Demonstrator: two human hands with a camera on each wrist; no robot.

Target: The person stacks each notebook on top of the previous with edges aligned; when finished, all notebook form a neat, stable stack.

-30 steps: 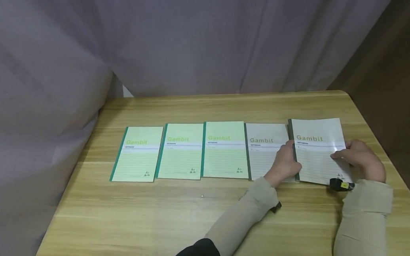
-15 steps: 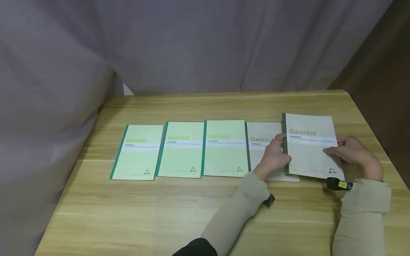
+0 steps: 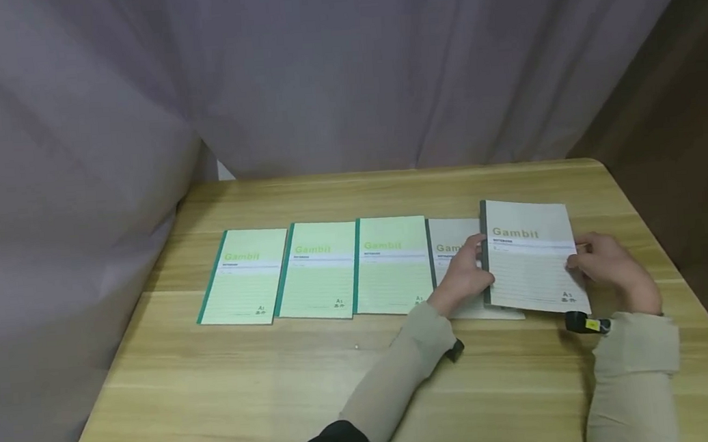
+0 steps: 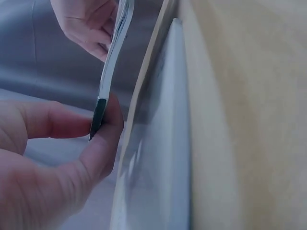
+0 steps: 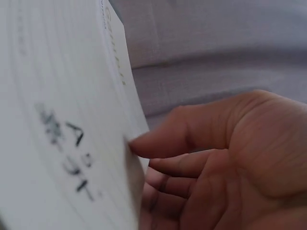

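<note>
A grey Gambit notebook is pinched at its dark spine by the left hand and at its opposite edge by the right hand, raised over another grey notebook, long axis running away from the person, title farthest.

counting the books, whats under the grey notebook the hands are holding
Another grey notebook lies on the table beneath the held grey notebook; its right part is covered.

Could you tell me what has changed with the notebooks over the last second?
The grey notebook held by the left hand and the right hand has been lifted off the table and carried leftwards, now overlapping the other grey notebook lying flat. Both hands kept their grip on its edges. The three green notebooks stayed in their row.
</note>
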